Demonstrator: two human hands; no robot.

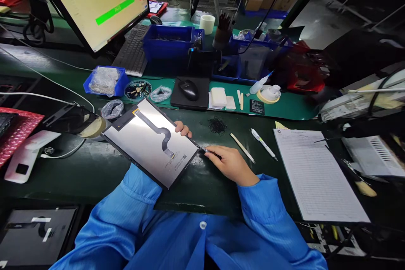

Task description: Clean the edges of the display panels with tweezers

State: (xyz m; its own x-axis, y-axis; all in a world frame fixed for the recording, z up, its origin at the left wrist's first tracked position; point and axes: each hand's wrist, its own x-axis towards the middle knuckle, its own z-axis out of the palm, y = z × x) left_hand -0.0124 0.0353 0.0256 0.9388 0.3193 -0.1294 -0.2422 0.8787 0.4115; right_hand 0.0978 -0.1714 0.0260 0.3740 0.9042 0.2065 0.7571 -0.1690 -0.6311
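Observation:
A tablet-sized display panel point(148, 135), silvery on its back with a curved grey ribbon cable point(164, 135), lies tilted in my left hand point(182, 128). That hand reaches under the panel, and its fingertips curl over the upper right edge; the palm and thumb are hidden. My right hand point(230, 162) pinches a thin dark tool point(202, 148) that looks like tweezers, its tip at the panel's right corner. Just beyond, a small heap of black shreds point(217, 125) lies on the dark green bench. A pale wooden stick point(242, 147) and a white pen point(264, 144) are right of the heap.
At the right lies a lined paper sheet point(316, 173), with a brush point(363, 183) beyond it. Across the back are a mouse point(189, 89), white pads point(218, 97), blue bins point(169, 42) and a keyboard point(131, 50). A monitor point(95, 4) shows a green PASS bar.

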